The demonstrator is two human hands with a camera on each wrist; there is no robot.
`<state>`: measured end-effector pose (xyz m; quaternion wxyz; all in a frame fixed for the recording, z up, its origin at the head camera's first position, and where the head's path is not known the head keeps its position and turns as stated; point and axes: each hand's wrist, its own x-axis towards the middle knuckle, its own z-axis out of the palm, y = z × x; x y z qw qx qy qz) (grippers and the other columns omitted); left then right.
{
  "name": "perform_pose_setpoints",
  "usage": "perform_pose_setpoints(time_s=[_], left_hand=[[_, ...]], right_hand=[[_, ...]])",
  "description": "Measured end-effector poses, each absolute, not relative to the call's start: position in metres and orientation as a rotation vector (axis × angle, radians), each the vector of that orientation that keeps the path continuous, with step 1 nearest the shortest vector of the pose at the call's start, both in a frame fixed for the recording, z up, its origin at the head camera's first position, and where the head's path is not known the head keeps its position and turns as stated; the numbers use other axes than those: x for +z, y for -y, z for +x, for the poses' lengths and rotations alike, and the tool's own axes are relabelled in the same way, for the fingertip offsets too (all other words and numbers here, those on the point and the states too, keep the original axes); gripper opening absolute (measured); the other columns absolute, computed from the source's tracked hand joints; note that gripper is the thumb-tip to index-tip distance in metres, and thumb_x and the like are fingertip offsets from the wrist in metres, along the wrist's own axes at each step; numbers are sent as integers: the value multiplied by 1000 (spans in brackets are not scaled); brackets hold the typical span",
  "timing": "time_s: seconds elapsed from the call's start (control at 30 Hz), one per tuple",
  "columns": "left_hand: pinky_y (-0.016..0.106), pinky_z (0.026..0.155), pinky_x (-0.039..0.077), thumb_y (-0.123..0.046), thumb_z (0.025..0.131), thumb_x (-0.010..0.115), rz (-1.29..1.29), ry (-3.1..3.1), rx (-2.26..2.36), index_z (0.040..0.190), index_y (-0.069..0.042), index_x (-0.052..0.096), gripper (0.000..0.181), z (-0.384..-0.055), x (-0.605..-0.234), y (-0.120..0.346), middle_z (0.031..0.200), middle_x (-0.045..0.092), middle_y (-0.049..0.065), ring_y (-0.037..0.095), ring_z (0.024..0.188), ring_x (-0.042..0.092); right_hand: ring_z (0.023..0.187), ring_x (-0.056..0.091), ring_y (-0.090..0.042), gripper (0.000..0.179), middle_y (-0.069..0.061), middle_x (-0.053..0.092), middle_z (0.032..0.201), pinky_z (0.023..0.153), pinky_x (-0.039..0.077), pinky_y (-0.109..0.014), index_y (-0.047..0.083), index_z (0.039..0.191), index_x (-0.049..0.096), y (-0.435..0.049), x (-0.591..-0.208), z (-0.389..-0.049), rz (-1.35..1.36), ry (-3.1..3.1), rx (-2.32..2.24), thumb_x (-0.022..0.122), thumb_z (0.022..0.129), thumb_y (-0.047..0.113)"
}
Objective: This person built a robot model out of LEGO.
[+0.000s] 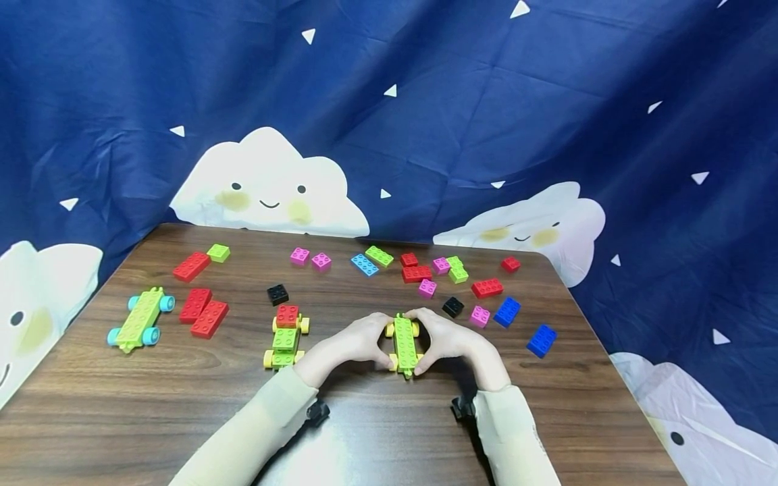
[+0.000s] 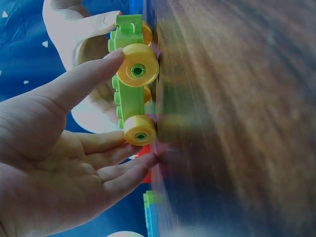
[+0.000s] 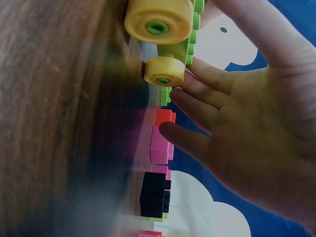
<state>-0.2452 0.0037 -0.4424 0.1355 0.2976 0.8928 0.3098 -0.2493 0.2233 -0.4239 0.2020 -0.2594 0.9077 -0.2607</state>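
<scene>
A lime-green toy car base (image 1: 404,344) with yellow wheels stands on the wooden table between both hands, its row of studs facing up. My left hand (image 1: 365,337) holds its left side, with the thumb at the near wheel and the fingertips by the far wheel, as the left wrist view shows. From the right, my right hand (image 1: 448,336) holds the same car base in a mirrored way, thumb near and fingers at the far end. Left of the hands stands another yellow-wheeled car (image 1: 286,337) topped with a green brick and a red brick (image 1: 288,316).
A green car base with blue wheels (image 1: 142,317) stands at the far left, by several red bricks (image 1: 209,319). Along the back lie pink, blue, green and red bricks. A black brick (image 1: 452,307) and blue bricks (image 1: 507,312) lie right of the hands.
</scene>
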Motion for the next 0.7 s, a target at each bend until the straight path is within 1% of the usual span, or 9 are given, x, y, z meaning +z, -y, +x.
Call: perform_pose_setpoints(time_s=[0.17,0.27,0.4,0.5,0.6,0.7], left_hand=[[42,110,40,-21,67,88,848,-2579,905,134,7,51,82,-246,-442,-4,136,54,20,32,129,51],[42,111,39,-22,67,88,829,-2575,899,135,7,49,83,-246,-441,-4,137,53,20,32,131,49],[42,111,38,-23,68,88,817,-2577,895,136,7,49,84,-247,-441,-3,139,52,20,31,132,48],[41,111,38,-23,68,88,818,-2583,892,136,7,49,84,-248,-441,-3,139,52,20,31,132,48],[41,111,38,-24,69,87,829,-2590,882,136,7,49,82,-248,-441,-2,139,52,20,31,132,48],[41,111,38,-24,70,86,840,-2594,870,136,6,49,81,-249,-442,-1,139,53,20,32,132,48]], right_hand=[[135,42,-34,94,-17,47,143,112,33,-54,-1,141,42,-232,-421,-255,-740,-2536,-905,91,65,26],[133,47,-36,83,-20,52,140,110,36,-55,-3,138,47,-239,-419,-262,-764,-2590,-1043,89,70,21],[119,58,-35,62,-22,63,127,103,44,-53,-3,128,57,-245,-416,-277,-736,-2727,-1177,85,75,14],[109,64,-33,50,-22,68,115,97,48,-51,-2,121,63,-247,-412,-290,-633,-2837,-1230,82,78,13],[102,68,-32,43,-22,71,109,92,52,-48,-2,116,66,-249,-407,-303,-497,-2915,-1269,82,78,13],[99,69,-33,41,-21,71,108,89,54,-46,-3,115,67,-251,-407,-315,-405,-2946,-1287,81,79,12]])
